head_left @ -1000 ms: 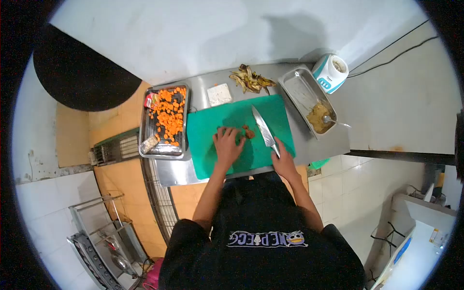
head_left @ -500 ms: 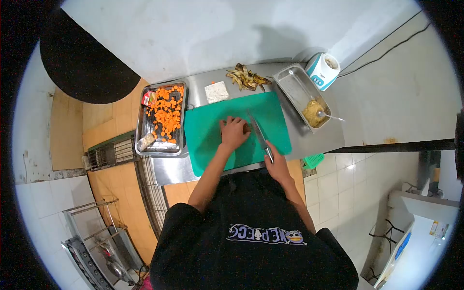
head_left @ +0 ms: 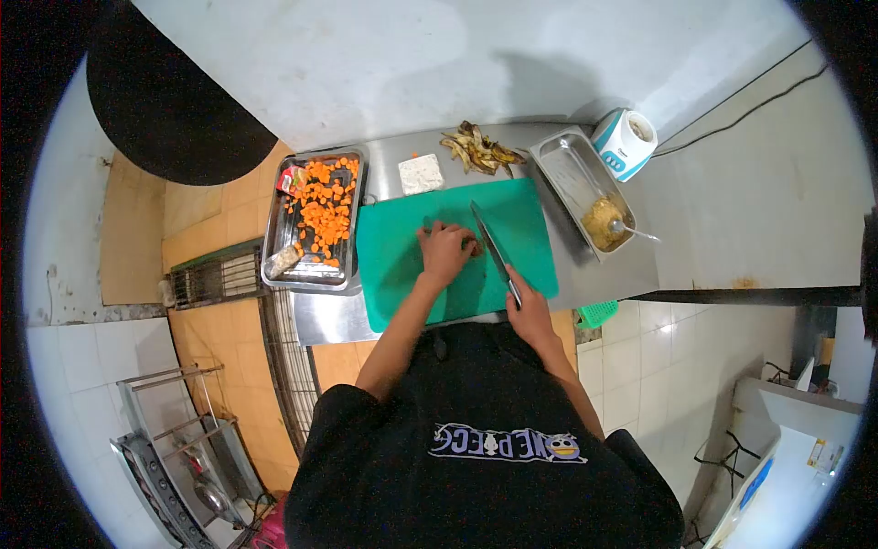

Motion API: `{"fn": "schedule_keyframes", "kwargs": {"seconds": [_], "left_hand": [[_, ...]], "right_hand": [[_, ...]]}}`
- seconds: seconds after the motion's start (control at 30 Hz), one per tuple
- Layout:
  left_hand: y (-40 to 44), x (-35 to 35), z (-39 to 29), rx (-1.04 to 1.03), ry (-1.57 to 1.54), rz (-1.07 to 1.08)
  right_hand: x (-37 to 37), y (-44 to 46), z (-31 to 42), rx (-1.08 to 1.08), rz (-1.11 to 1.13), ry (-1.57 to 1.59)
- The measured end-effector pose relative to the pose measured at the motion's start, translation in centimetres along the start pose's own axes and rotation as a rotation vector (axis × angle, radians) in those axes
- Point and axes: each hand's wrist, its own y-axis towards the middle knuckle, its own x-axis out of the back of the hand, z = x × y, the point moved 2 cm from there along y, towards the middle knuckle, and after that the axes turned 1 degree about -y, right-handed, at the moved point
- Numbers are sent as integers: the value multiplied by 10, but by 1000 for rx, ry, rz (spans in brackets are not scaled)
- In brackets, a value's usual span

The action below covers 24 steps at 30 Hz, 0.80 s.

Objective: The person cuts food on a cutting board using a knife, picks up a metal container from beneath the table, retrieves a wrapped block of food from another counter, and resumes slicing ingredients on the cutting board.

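On the green cutting board point(head_left: 393, 297), my left hand point(head_left: 445, 252) rests with its fingers bent around a small brown food piece point(head_left: 477, 248), which shows at the fingertips and is mostly covered. My right hand point(head_left: 528, 306) is closed on the handle of a long kitchen knife point(head_left: 490, 243). The blade points away from me, just right of the brown piece, with its tip near the board's far edge.
A metal tray point(head_left: 350, 256) with orange carrot pieces stands at left. Behind the board lie a white block point(head_left: 421, 174) and brown peels point(head_left: 480, 149). At right are a steel pan point(head_left: 562, 183) with yellowish mash and a spoon point(head_left: 640, 232), and a white-and-teal appliance point(head_left: 625, 145).
My left hand has moved right and closed around the brown piece, which lay uncovered before. My right hand has shifted slightly toward the left with the knife, its blade now turned more on edge.
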Motion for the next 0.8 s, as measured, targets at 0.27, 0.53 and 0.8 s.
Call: {"fn": "schedule_keyframes", "kwargs": {"seconds": [0.27,0.53,0.8], "left_hand": [[-5,-2,1,4,5,-53],[-6,-3,6,36,-25,-17],[-7,-3,4,49,-32,16]], "right_hand": [[-5,8,1,18,49,3],[-9,11,2,33,37,-9],[-13,11,-2,-7,113,-47]]}}
